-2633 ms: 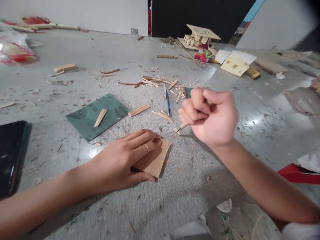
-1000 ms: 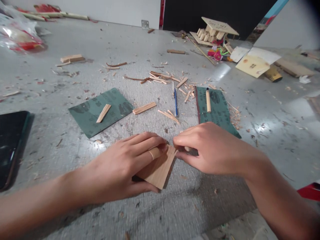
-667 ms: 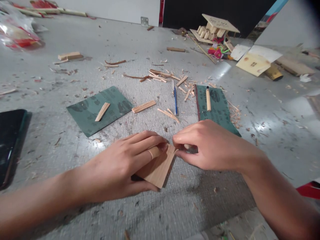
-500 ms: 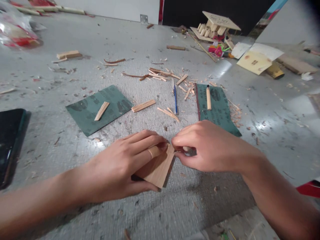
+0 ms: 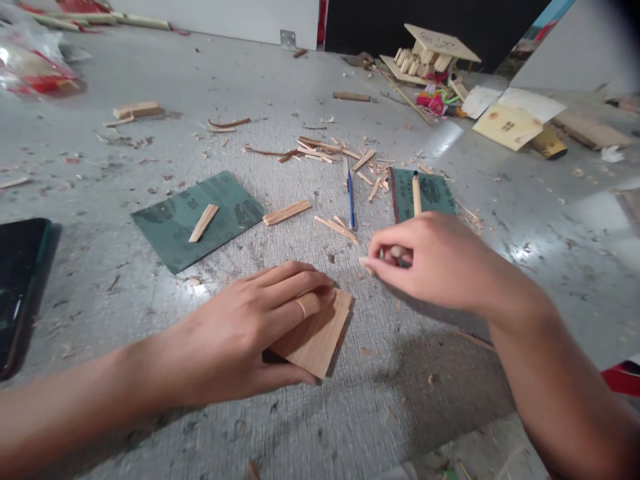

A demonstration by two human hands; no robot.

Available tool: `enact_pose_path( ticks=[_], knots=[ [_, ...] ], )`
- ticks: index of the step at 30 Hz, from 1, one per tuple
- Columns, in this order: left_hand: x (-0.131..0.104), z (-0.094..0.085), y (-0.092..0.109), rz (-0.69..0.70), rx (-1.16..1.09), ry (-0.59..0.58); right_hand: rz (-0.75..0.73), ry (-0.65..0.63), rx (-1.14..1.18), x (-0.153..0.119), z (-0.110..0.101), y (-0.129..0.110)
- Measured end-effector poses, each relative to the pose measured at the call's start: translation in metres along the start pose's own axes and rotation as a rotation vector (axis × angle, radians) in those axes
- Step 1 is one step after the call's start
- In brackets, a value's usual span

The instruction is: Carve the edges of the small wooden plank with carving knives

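My left hand [image 5: 265,323] is closed over a small flat wooden board [image 5: 317,340], pressing it to the table with the fingers on top and the thumb along its near edge. A band sits on one finger. To the right, apart from the board, my right hand [image 5: 425,263] is curled closed. The rounded pale end of a thin stick-like thing [image 5: 399,251] shows inside its fist; the rest is hidden. At the thumb tip is a pale bit that I cannot make out. Beyond the right hand, a short wooden stick with a dark tip [image 5: 417,193] lies on green sandpaper [image 5: 440,193].
Another green sandpaper sheet [image 5: 170,223] bears a wood strip [image 5: 204,223]. A blue pen-like tool [image 5: 351,200] lies by wood shavings [image 5: 320,148]. A dark phone-like device [image 5: 23,287] is at left. A small wooden model [image 5: 425,60] stands at the back right.
My right hand has moved away from the board's edge, to the right and slightly up, now covering part of the right sandpaper. The left hand and board stay nearly still.
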State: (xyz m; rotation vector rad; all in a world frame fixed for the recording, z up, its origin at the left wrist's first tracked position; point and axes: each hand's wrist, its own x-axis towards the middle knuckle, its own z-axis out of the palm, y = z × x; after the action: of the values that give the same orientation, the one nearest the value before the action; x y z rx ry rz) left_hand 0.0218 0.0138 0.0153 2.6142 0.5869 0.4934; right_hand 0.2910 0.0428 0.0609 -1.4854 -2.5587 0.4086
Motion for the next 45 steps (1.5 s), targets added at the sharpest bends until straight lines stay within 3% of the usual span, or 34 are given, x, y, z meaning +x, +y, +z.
enact_pose_path(
  ticks=[3, 5, 9, 12, 18, 27, 45],
  knots=[
    [-0.001, 0.0, 0.0, -0.001, 0.005, 0.003, 0.129, 0.212, 0.088, 0.001, -0.003, 0.0],
    [-0.002, 0.001, 0.001, -0.012, 0.01, -0.002, 0.079, 0.266, 0.437, 0.001, -0.002, -0.006],
    [-0.003, -0.001, 0.003, -0.016, 0.019, 0.029, -0.14, 0.194, 1.324, 0.0, 0.003, -0.027],
    [-0.003, -0.007, 0.003, 0.009, 0.082, 0.047, -0.185, 0.111, 1.587, 0.001, 0.008, -0.038],
    [-0.001, -0.019, 0.004, -0.049, 0.223, -0.03, -0.254, 0.099, 1.671, 0.006, 0.013, -0.038],
    [0.0, -0.022, 0.002, -0.054, 0.201, -0.154, -0.221, 0.093, 1.755, 0.011, 0.014, -0.034],
    [0.0, -0.02, -0.004, -0.073, 0.142, -0.158, -0.151, 0.13, 1.823, 0.015, 0.015, -0.031]
  ],
)
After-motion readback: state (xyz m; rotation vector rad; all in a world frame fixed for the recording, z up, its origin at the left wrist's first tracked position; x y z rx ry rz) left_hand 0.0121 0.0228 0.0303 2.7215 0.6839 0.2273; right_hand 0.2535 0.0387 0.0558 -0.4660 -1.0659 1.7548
